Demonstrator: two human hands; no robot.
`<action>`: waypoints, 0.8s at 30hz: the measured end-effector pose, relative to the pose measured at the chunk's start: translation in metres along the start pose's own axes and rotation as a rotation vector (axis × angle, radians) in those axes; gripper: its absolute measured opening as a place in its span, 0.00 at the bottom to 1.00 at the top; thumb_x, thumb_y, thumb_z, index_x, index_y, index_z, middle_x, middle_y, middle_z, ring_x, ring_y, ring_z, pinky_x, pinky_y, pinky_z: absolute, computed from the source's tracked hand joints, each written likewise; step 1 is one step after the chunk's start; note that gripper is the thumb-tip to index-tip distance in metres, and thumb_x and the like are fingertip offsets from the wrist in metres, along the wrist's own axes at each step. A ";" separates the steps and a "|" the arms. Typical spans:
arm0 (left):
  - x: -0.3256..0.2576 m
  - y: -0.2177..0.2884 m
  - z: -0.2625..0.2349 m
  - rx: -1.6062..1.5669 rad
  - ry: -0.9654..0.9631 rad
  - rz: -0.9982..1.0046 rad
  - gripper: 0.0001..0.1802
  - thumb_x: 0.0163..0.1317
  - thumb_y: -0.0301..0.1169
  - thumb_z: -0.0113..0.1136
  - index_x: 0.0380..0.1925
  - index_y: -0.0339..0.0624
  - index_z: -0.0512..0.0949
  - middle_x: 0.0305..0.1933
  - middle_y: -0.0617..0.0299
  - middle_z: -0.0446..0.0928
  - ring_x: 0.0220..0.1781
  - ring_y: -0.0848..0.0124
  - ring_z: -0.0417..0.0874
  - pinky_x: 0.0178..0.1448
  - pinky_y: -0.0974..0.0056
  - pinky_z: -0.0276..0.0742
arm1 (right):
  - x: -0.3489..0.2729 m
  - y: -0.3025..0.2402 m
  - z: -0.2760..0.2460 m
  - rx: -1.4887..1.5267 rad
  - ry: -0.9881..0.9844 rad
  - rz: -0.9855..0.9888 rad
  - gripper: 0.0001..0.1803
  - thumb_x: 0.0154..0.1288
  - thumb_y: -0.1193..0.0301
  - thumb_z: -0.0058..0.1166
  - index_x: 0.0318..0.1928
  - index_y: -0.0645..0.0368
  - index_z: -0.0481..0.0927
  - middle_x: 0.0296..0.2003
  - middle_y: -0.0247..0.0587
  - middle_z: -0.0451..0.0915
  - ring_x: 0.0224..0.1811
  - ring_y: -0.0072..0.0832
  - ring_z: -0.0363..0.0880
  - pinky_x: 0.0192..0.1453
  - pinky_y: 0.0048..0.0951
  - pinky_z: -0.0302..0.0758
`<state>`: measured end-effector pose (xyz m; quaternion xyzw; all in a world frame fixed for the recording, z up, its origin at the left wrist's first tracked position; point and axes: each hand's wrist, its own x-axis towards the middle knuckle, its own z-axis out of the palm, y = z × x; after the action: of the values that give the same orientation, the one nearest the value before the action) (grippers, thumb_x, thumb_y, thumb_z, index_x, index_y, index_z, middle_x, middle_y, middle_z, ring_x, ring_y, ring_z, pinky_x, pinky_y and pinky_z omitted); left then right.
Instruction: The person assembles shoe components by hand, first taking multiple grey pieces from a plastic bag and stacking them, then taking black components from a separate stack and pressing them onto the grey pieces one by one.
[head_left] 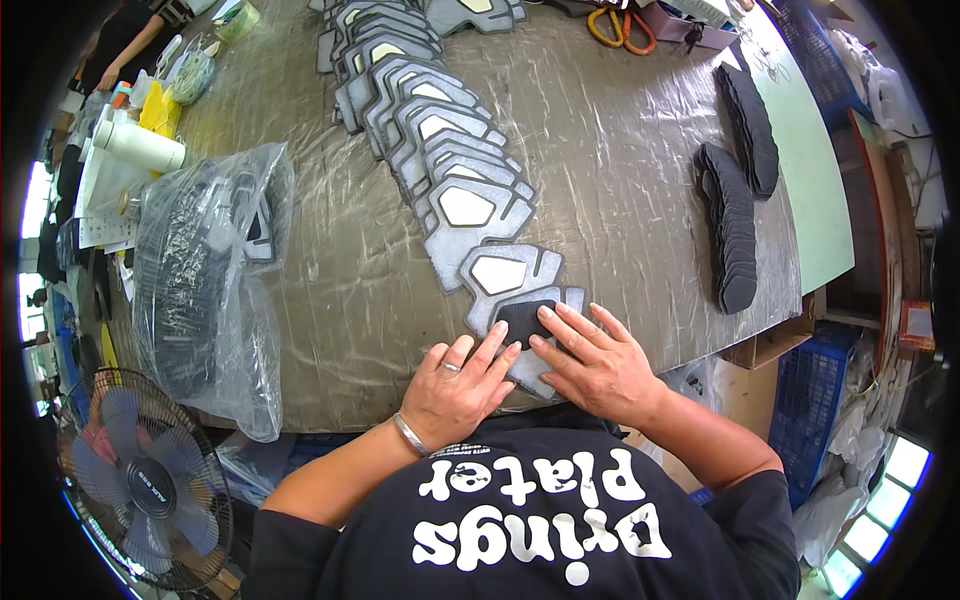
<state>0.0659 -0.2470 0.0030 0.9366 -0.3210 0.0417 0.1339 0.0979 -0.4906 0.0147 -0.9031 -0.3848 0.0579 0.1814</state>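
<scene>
Close to the table's near edge lies a grey, black-edged flat piece [540,375], partly under my hands. A black patch [522,326] sits on it, seemingly covering its middle. My left hand [455,392], with a ring and a bracelet on the wrist, touches the patch's left edge with outstretched fingertips. From the right, my right hand [606,372] lays its spread fingers flat on the patch and the piece. Just beyond is a similar grey piece with a white middle [499,274]. A long overlapping row of such grey pieces [465,207] runs away from me.
Two overlapping rows of black patches, one farther [752,130] and one nearer [730,230], lie at right. A clear plastic bag [210,280] of dark pieces lies left, near a white bottle [140,144]. Scissors [622,30] lie far right; a fan [150,485] stands lower left.
</scene>
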 end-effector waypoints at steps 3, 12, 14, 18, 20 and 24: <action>0.001 0.002 -0.001 0.026 0.011 0.000 0.24 0.57 0.41 0.64 0.54 0.47 0.81 0.64 0.59 0.75 0.50 0.64 0.72 0.54 0.61 0.68 | -0.001 -0.005 0.002 -0.020 0.011 0.019 0.24 0.63 0.60 0.59 0.59 0.52 0.77 0.68 0.42 0.67 0.71 0.35 0.64 0.72 0.47 0.60; 0.002 0.008 0.003 0.032 0.114 -0.027 0.20 0.55 0.37 0.64 0.48 0.44 0.83 0.61 0.57 0.77 0.52 0.63 0.76 0.56 0.60 0.69 | 0.002 0.007 0.005 0.153 0.180 0.142 0.30 0.62 0.59 0.61 0.62 0.58 0.72 0.68 0.47 0.66 0.72 0.41 0.62 0.75 0.50 0.54; 0.003 0.009 0.003 0.015 0.145 -0.043 0.20 0.54 0.37 0.64 0.47 0.43 0.83 0.60 0.58 0.78 0.53 0.64 0.76 0.57 0.59 0.69 | 0.014 0.008 0.000 0.027 0.290 0.298 0.34 0.56 0.58 0.67 0.59 0.61 0.72 0.65 0.49 0.68 0.70 0.44 0.63 0.74 0.49 0.55; 0.000 0.007 0.007 -0.163 0.219 -0.116 0.23 0.53 0.34 0.67 0.50 0.41 0.80 0.63 0.53 0.74 0.57 0.59 0.75 0.62 0.57 0.68 | 0.024 0.015 -0.012 0.221 0.212 0.293 0.28 0.49 0.66 0.74 0.48 0.62 0.74 0.49 0.46 0.77 0.56 0.41 0.75 0.64 0.44 0.66; -0.001 0.006 0.007 -0.395 0.357 -0.216 0.33 0.52 0.32 0.71 0.59 0.37 0.72 0.67 0.44 0.68 0.63 0.50 0.73 0.67 0.53 0.67 | 0.026 0.008 -0.017 0.452 0.223 0.360 0.25 0.50 0.68 0.73 0.45 0.61 0.74 0.44 0.42 0.78 0.48 0.35 0.77 0.56 0.38 0.71; 0.002 0.006 -0.004 -1.379 0.423 -0.624 0.24 0.63 0.22 0.61 0.60 0.33 0.71 0.58 0.52 0.76 0.56 0.67 0.79 0.61 0.62 0.74 | 0.034 -0.013 0.002 0.896 0.308 0.304 0.18 0.60 0.71 0.67 0.48 0.63 0.78 0.41 0.38 0.80 0.43 0.25 0.79 0.48 0.30 0.77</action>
<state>0.0643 -0.2516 0.0085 0.6610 0.0360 -0.0293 0.7489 0.1123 -0.4578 0.0183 -0.7802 -0.1547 0.1092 0.5962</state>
